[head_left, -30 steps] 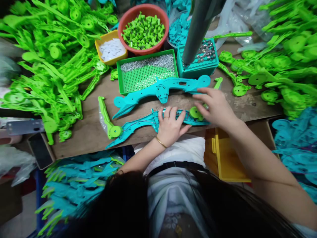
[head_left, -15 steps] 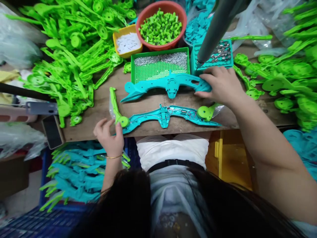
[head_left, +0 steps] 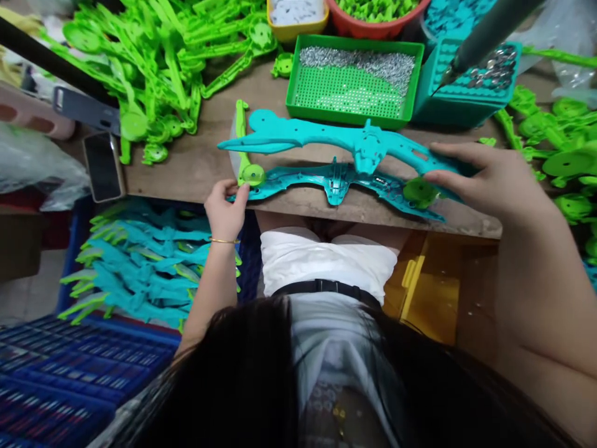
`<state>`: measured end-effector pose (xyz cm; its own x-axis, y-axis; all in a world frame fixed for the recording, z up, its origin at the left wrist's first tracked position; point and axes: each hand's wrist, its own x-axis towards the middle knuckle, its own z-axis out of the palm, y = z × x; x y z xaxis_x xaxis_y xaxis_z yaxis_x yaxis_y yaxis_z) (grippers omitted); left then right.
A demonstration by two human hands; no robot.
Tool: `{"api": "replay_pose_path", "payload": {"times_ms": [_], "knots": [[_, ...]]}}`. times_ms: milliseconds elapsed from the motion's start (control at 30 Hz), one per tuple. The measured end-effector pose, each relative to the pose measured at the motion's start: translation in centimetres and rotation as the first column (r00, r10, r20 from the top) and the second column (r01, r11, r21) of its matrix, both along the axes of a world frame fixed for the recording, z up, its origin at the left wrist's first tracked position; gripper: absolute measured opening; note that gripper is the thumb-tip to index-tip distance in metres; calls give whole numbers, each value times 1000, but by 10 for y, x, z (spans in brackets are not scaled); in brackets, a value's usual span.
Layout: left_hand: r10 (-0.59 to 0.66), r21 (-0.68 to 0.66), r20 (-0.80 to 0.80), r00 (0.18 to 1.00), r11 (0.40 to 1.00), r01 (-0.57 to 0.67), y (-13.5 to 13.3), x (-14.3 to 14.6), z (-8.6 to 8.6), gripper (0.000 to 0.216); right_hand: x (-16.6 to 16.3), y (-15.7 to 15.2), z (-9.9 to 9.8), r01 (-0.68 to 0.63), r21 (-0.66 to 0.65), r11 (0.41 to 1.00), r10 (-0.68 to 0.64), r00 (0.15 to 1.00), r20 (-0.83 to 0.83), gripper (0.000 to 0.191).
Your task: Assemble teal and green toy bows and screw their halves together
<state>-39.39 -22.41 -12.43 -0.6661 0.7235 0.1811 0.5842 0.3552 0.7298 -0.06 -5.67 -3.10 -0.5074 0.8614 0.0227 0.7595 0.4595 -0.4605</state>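
My right hand grips the right end of a turquoise toy bow shell half, outer face up, held above its counterpart. Below it on the wooden table lies the open turquoise shell half, with thin wires and a small spring-like part inside. A green limb piece with a round end sits at its left end. Another green round-ended piece sits at the right end, shaded by the upper half. My left hand pinches the lower half's left tip beside the green limb.
Behind stands a green tray of small metal screws, beside a turquoise basket with metal parts and a dark hanging tool above. Green limbs pile up at left, near a phone. A blue crate holds bows below.
My right hand has brought the upper shell half toward me and right, over the lower half. My left hand stays at the lower half's left end. The camera view has shifted.
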Motion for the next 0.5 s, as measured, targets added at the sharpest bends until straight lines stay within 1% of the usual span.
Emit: {"api": "replay_pose_path", "payload": {"times_ms": [100,200,333,500], "knots": [[21,14,80,997,1000,-22,4,-5,-3,27,-2,-3,-1,56,-65,996,-51,996,69,54],[7,24,145,989,1000,-11,6,-8,-5,22,-3,-4,-3,67,-91,994,-56,992,117,53],[-3,64,145,989,998,-7,2,-5,-7,22,-6,-4,-6,54,-124,991,-37,990,139,52],[-35,120,140,989,993,18,-8,3,-9,21,-9,-7,-7,18,-107,994,1,985,171,52]]}}
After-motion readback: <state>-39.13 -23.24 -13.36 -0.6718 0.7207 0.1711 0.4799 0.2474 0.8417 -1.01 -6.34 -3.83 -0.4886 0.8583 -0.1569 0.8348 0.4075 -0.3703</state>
